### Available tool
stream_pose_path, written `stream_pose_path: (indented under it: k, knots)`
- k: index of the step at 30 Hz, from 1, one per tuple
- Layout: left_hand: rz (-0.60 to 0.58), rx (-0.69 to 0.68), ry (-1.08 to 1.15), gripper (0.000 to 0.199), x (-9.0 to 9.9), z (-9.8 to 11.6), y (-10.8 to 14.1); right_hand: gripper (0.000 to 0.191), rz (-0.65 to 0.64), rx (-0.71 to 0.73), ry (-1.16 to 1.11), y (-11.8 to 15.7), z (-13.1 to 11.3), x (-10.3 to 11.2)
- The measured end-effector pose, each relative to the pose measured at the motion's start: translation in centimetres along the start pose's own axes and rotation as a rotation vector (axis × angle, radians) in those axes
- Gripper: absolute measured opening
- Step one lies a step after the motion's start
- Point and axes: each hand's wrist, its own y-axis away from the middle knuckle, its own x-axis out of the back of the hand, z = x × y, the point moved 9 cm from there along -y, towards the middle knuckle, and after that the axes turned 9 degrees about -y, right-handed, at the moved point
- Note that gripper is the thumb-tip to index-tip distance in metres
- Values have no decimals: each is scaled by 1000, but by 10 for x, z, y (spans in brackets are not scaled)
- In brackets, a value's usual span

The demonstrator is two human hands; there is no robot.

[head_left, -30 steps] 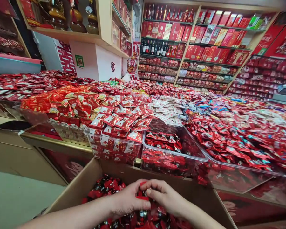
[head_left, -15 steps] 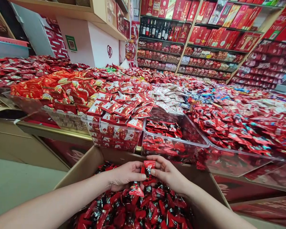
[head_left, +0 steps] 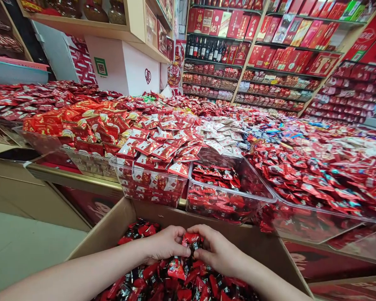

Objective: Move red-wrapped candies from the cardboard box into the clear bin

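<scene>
Over an open cardboard box [head_left: 156, 213] my two hands meet, thumbs nearly touching. My left hand [head_left: 166, 246] is closed on red and black wrapped candies [head_left: 176, 267], one poking out below its thumb. My right hand [head_left: 214, 248] pinches another red wrapped candy [head_left: 191, 240] between thumb and fingers, right beside the left fingertips. Beneath both hands, a loose heap of the same candies [head_left: 156, 284] fills the box. Just past the box stands a clear plastic bin [head_left: 257, 198], partly filled with similar candies lying in rows. The undersides of my fingers are hidden.
Left of that bin is another clear bin [head_left: 150, 184] heaped with red and white packets. Loose red candies [head_left: 313, 179] pile up on the right. Behind, shelves [head_left: 253, 39] hold red boxes and bottles. A white box with a QR code [head_left: 100, 67] stands at the back left.
Both hands sit lower in the picture, still together, with the candies in them. The right hand's candy has tilted and lies closer to the left hand. The view has tipped slightly upward.
</scene>
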Motion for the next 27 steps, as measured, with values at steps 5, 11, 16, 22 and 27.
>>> stream_pose_path:
  k: [5,11,16,22,27]
  knots:
    - [-20,3,-78,29,0,0,3,45,44,-26,-3,-1,6,4]
    - [-176,-100,-96,24,-13,22,14,38,84,-71,-198,-6,20,9]
    - [-151,-105,-76,31,-11,23,13,22,68,-85,-109,-6,18,11]
    - [-186,14,38,34,-16,15,17,18,15,-94,-17,-4,9,9]
    - [-174,-53,6,32,-14,22,17,14,-10,-81,-25,-3,2,7]
